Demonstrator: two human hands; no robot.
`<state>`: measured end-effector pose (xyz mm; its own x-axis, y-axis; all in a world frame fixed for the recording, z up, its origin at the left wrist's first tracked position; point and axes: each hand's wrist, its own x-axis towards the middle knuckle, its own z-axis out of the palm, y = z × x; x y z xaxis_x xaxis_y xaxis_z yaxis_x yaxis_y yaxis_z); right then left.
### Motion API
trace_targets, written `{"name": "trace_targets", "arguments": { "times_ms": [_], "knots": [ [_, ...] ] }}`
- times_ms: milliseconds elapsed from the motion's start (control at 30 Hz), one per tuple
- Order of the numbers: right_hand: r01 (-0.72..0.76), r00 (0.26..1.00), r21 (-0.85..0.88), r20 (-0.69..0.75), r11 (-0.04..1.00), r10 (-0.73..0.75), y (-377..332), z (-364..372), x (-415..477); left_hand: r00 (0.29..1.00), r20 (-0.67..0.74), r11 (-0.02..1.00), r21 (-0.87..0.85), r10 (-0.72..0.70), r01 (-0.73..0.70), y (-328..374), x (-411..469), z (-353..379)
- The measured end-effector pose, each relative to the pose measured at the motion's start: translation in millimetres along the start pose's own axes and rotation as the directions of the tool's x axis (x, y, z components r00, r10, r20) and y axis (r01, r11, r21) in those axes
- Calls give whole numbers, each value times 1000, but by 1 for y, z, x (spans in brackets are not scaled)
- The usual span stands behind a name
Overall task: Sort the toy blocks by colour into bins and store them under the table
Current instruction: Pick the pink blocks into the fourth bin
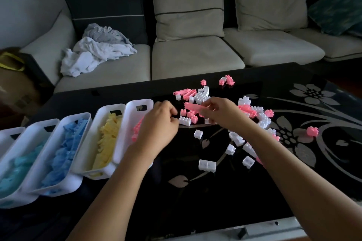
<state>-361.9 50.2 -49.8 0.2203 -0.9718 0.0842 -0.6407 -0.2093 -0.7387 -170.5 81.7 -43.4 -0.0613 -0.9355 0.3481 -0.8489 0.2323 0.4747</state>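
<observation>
Behind the black glass table (225, 191) with its grey flower pattern stands a pale sofa (195, 55) with cushions, and a heap of white and grey cloth (94, 51) lies on its left seat. Along the table's left side sit white bins in a row: a teal bin (11, 164) at the frame edge, a blue bin (58, 154), a yellow bin (105, 139) and a pink bin (137, 115) nearest the loose pile. Each is filled with blocks of its own colour; the pink one is partly hidden by the left forearm. The left hand (158, 121) hovers at the right edge of the pink bin, fingers curled in close together; whether they hold anything cannot be told. The right hand (221, 113) reaches over the pile, thumb and fingers pinched on a long pink block (193, 106) that sticks out to the left, level above the table. Under and around it lie pink blocks (191, 115) and white blocks (201, 96) mixed together, with single white pieces scattered nearer the person and one pink piece (312, 131) well apart to the right.
</observation>
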Motion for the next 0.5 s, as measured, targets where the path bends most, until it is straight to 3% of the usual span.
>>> {"name": "trace_targets", "arguments": {
  "times_ms": [133, 233, 400, 500],
  "knots": [
    [115, 993, 7, 2, 993, -115, -38, 24, 14, 972, 94, 945, 272, -214, 182, -27, -4, -30],
    [168, 984, 14, 57, 986, -169, -63, 46, 25, 929, 177, 901, 355, -326, 248, -50, -9, -37],
    [164, 967, 90, 181, 982, -179, -81, 73, 42, 868, 330, 899, 362, -370, 245, -63, -21, -38],
    [153, 969, 114, 179, 982, -172, -78, 68, 47, 893, 284, 900, 367, -350, 235, -63, -22, -45]
  ]
}}
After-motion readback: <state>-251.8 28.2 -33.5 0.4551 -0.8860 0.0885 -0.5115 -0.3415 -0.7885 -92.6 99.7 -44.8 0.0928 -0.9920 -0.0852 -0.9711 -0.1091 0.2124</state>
